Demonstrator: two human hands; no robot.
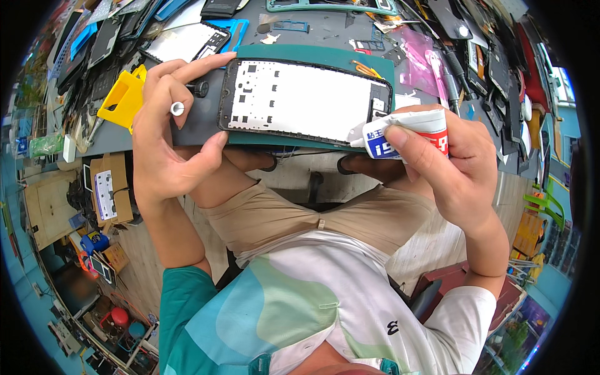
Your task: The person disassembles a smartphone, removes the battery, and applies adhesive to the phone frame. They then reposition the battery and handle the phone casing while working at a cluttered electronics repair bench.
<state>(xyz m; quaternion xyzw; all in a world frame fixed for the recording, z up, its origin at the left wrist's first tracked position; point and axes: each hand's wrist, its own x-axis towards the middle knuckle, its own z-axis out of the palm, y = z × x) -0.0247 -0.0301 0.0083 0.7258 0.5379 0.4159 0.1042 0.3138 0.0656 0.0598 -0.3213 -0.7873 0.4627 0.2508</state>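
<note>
A phone frame (pixel 312 100) with a black rim and a white inner face lies at the front edge of the workbench, partly over a green mat (pixel 294 53). My left hand (pixel 165 144) grips its left end, with the index finger at the far corner and the thumb at the near one. A small white cap (pixel 178 109) is tucked in the curled fingers of that hand. In my right hand (pixel 459 169) is a white, red and blue glue tube (pixel 422 128), pinched under the thumb. Its nozzle points left and meets the frame's near rim close to the right corner.
A yellow plastic piece (pixel 122 100) lies left of my left hand. Behind the mat are a blue phone frame (pixel 237 31) and small parts. A pink plastic bag (pixel 415 59) and a dark screwdriver (pixel 451 84) lie at the right. Piled phone parts (pixel 106 40) crowd the bench's left side.
</note>
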